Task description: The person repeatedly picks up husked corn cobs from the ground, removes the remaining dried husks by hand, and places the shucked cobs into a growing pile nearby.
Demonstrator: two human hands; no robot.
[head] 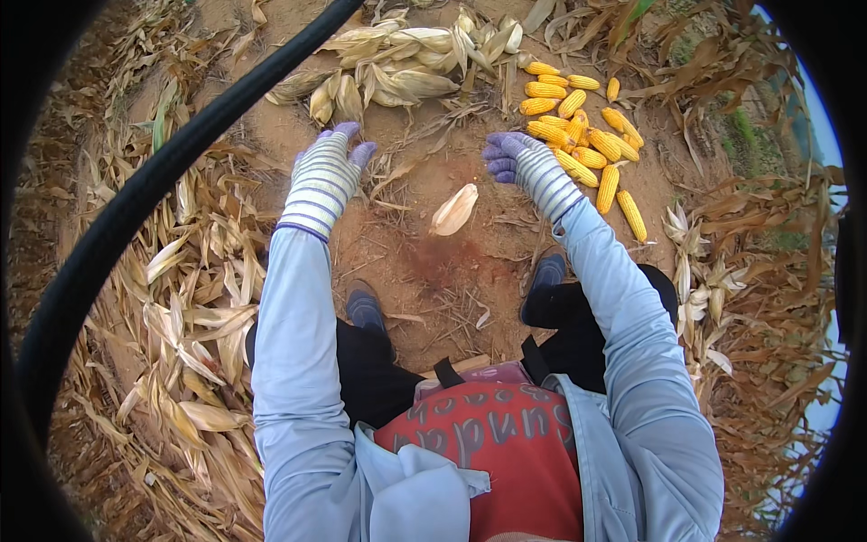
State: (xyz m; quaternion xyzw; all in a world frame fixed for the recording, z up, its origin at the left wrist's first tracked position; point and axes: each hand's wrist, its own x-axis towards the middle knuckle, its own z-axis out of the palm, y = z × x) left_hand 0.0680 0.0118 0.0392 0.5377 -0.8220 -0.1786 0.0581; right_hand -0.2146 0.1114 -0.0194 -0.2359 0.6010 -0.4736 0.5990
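Observation:
Both my hands wear striped knit gloves with purple fingertips. My left hand (326,171) is raised at the front edge of the pile of unhusked corn ears (399,64), thumb apart from the fingers, with nothing visible in it. To the right, my right hand (525,162) has its fingers loosely bent and slightly apart, and I see nothing in them; its palm is hidden. Just beside that hand lies a heap of husked yellow corn cobs (576,139). Between and below my hands, a loose pale husk (455,211) rests on the bare soil (413,196).
Dry husks and stalks (196,325) are strewn on my left. More husks (698,291) and dried corn plants (772,271) stand or lie at the right. My shoes (366,305) are planted on either side of the soil patch. A dark strap or cable (189,152) crosses the upper left.

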